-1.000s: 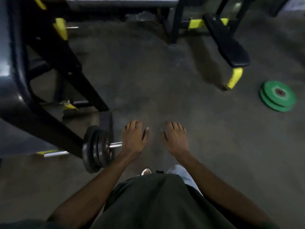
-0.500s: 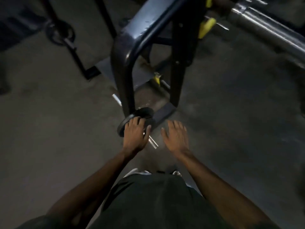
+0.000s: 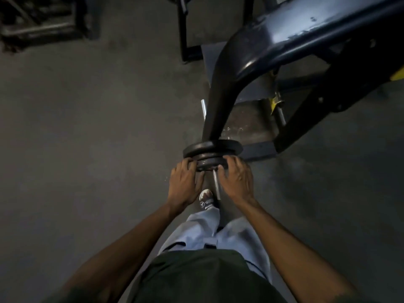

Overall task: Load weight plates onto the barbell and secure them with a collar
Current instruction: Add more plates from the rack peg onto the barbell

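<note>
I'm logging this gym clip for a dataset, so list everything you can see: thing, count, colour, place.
plates: at least two, black, stacked on the bar near centre, a larger one behind a smaller one
bar: one, silver, its end pointing toward the person, between the hands
frame: one, dark blue, curving from top right down to behind the plates
yellow parts: a few, right of centre on the frame
rack: one, black, top left, blurred
floor: grey, all around
shoe: one, white, below the bar's end
trousers: light blue, lower centre
left hand: gripping the plates' left edge
right hand: gripping the plates' right edge
</note>
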